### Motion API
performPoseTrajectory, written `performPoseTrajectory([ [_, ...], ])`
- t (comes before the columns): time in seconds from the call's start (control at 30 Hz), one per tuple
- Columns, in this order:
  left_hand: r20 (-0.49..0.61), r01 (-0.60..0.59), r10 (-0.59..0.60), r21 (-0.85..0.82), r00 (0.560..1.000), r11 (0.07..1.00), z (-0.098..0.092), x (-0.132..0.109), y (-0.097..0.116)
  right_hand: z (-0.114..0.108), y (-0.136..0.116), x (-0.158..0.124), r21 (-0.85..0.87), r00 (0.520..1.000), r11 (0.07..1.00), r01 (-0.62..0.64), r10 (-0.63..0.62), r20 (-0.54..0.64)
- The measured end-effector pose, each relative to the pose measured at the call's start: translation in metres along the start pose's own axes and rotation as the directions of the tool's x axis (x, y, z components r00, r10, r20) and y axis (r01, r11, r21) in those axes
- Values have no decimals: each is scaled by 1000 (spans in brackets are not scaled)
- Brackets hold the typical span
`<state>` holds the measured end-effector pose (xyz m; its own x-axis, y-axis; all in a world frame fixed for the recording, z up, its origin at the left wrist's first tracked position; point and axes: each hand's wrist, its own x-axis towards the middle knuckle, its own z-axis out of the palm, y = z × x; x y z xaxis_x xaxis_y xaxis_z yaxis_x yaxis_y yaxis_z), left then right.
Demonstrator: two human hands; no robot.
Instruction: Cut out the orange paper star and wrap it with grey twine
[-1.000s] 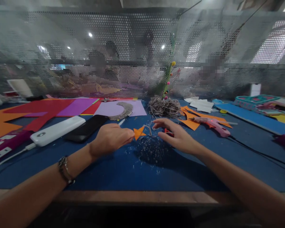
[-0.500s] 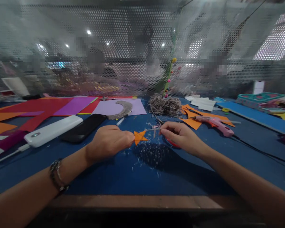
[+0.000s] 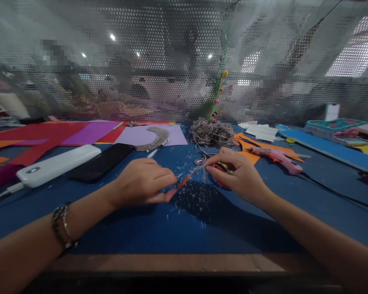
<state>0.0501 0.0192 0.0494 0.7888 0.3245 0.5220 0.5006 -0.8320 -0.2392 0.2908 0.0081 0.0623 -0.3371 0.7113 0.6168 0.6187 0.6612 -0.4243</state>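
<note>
My left hand point(image 3: 144, 183) pinches a small orange paper star point(image 3: 183, 181), which is tilted nearly edge-on above the blue table mat point(image 3: 159, 222). My right hand point(image 3: 237, 173) is closed on a strand of grey twine point(image 3: 200, 163) that runs to the star and back to a tangled twine pile point(image 3: 211, 132). Red-handled scissors point(image 3: 221, 169) lie under my right hand's fingers. Small twine snippets point(image 3: 196, 196) are scattered on the mat beneath the star.
A white power bank point(image 3: 57, 165) and a black phone point(image 3: 101, 161) lie at the left. Coloured paper sheets point(image 3: 79, 132) and a grey crescent point(image 3: 155, 139) sit behind them. A pink glue gun point(image 3: 276, 155) rests on orange scraps at the right. A perforated screen point(image 3: 184, 61) backs the table.
My right hand closed on the twine and drew it toward the star. The star turned from flat-facing to nearly edge-on in my left hand.
</note>
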Motion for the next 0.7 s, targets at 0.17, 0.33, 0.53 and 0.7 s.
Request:
performPoseTrajectory([
  [0.17,-95,169,-227,-414,969,894,-4,11,1,2,-3,0,-164,917,903,397,-399,19],
  [0.33,43,218,-252,-650,967,728,0,20,7,3,-12,1,-294,797,750,593,-598,82],
  [0.53,42,212,-279,-760,959,614,4,17,7,3,-30,13,-482,697,554,679,-692,186],
  [0.7,32,260,-375,-775,926,575,2,14,3,8,-32,27,-533,683,482,695,-675,279],
])
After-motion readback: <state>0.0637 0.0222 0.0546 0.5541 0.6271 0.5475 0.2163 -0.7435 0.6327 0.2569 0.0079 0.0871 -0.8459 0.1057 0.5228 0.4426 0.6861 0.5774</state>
